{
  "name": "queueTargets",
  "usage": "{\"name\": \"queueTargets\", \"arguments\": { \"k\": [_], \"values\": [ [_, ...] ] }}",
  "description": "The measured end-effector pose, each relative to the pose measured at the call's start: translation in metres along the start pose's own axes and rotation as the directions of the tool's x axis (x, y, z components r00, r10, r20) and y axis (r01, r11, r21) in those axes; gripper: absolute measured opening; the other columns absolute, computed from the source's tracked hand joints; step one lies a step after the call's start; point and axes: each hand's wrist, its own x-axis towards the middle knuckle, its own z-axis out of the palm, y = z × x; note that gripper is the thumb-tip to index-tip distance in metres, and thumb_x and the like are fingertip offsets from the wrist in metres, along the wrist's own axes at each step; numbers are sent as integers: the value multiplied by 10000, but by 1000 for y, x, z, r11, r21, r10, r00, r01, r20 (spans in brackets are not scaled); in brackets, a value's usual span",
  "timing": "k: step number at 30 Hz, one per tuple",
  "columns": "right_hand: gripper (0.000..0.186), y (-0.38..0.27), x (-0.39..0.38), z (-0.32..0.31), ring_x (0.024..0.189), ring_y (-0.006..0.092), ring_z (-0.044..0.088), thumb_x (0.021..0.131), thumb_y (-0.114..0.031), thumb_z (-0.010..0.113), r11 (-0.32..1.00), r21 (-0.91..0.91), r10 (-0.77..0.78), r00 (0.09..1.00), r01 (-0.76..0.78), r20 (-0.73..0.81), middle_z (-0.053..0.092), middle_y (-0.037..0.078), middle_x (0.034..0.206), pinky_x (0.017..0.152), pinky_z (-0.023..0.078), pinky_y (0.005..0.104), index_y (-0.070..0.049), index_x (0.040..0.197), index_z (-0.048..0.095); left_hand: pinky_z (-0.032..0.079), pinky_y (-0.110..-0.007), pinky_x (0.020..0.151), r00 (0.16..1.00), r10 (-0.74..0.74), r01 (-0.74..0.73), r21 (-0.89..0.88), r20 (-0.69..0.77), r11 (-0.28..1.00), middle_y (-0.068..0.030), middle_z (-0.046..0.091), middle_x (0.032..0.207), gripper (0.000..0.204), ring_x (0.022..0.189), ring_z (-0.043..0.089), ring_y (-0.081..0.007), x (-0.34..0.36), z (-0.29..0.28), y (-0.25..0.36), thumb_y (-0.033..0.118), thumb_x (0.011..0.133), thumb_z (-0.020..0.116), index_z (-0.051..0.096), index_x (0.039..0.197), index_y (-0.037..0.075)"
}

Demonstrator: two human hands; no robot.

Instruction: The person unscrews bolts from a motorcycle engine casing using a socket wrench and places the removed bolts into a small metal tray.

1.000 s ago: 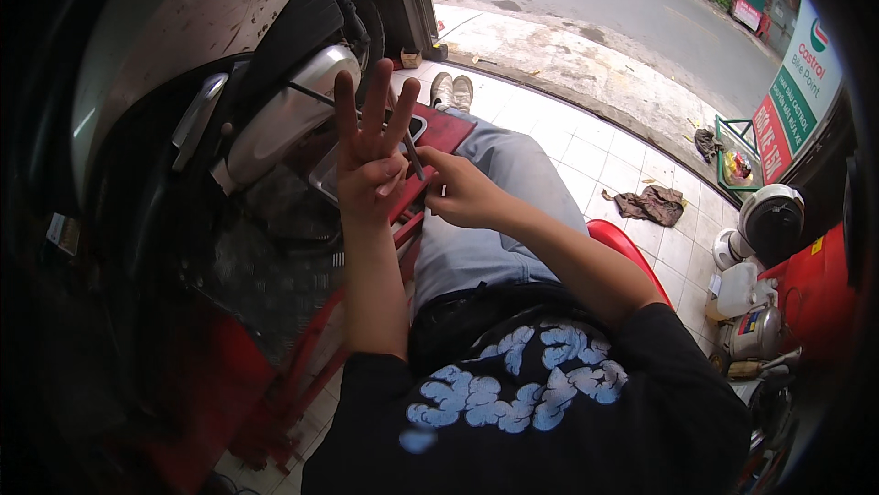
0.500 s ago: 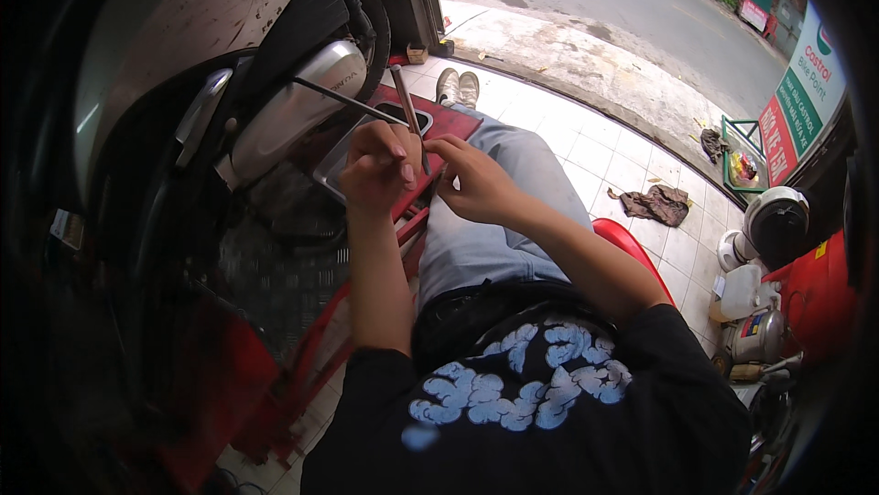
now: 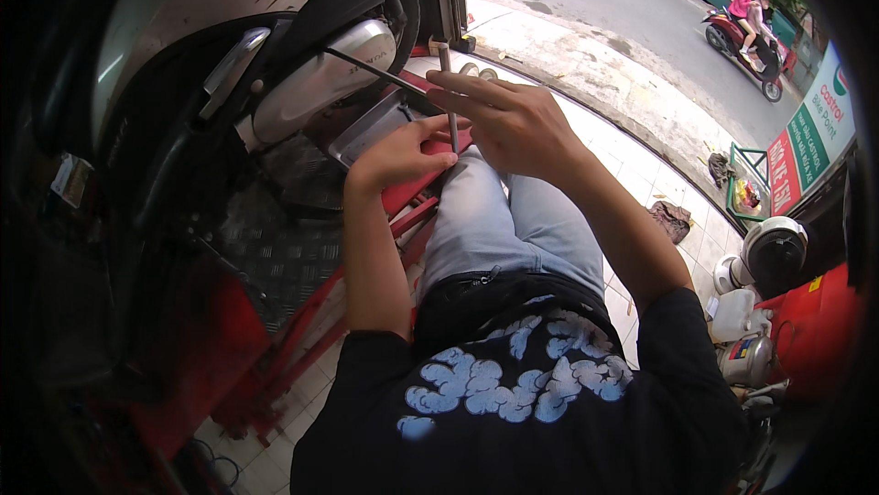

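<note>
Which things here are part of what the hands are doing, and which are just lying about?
In hand:
left hand
right hand
metal rod
thin rod
red tray
scooter muffler

Lying about:
helmet
rag
white jugs

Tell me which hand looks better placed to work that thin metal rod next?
Probably the right hand: its fingers already pinch the rod upright. The left hand sits lower, its fingertips near the rod's foot by the red tray, seemingly steadying.

A white helmet (image 3: 775, 255) sits near a red scooter (image 3: 746, 44) passing.
</note>
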Motion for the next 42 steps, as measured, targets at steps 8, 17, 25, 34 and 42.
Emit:
{"name": "queueTargets", "arguments": {
  "k": [8, 17, 25, 34, 42],
  "values": [
    [435, 15, -1, 4, 950, 219, 663, 734, 9, 613, 997, -81, -17, 991, 6, -135, 644, -6, 1335, 773, 581, 333, -141, 1115, 759, 480, -345, 1000, 993, 93, -66, -332, 68, 941, -130, 670, 1176, 433, 1112, 635, -189, -2, 1, -7, 129, 888, 670, 580, 1275, -43],
    [514, 22, -56, 94, 878, 230, 719, 782, 27, 568, 487, 742, 328, 884, -461, 333, 733, 110, 950, 772, 565, 384, -76, 1284, 616, 614, -340, 611, 890, 420, -421, -677, -179, 604, -222, 730, 951, 665, 915, 740, -244, -26, -23, -25, 487, 962, 619, 595, 1237, -118],
    [373, -23, -90, 196, 743, 167, 613, 917, -207, 541, -136, 678, 628, 467, -722, 623, 611, 70, 957, 605, 510, 317, -99, 1259, 436, 564, -397, 867, 731, 620, -160, -955, -286, -252, -259, 542, 1371, 709, 1188, 585, -336, 56, 53, -156, 474, 1011, 543, 363, 1505, -1],
    [331, 1, -138, 239, 991, 358, 591, 891, -318, 634, 950, 152, 100, 724, -274, 682, 652, 207, 1049, 883, 476, 476, -10, 978, 717, 563, -279, 785, 997, -64, -19, -891, -54, 454, -121, 639, 1233, 564, 1101, 624, -180, -62, 37, -195, 415, 1029, 529, 494, 1395, -13],
    [218, 13, -120, 223, 1043, 308, 644, 883, -211, 589, 982, 189, -153, 697, 25, 700, 678, 146, 1063, 819, 542, 435, -43, 914, 725, 461, -367, 1041, 941, -326, 328, -6, 94, 945, -134, 620, 1317, 526, 1226, 594, -276, -76, 78, -169, 359, 915, 712, 603, 1342, 72]
  ]
}}
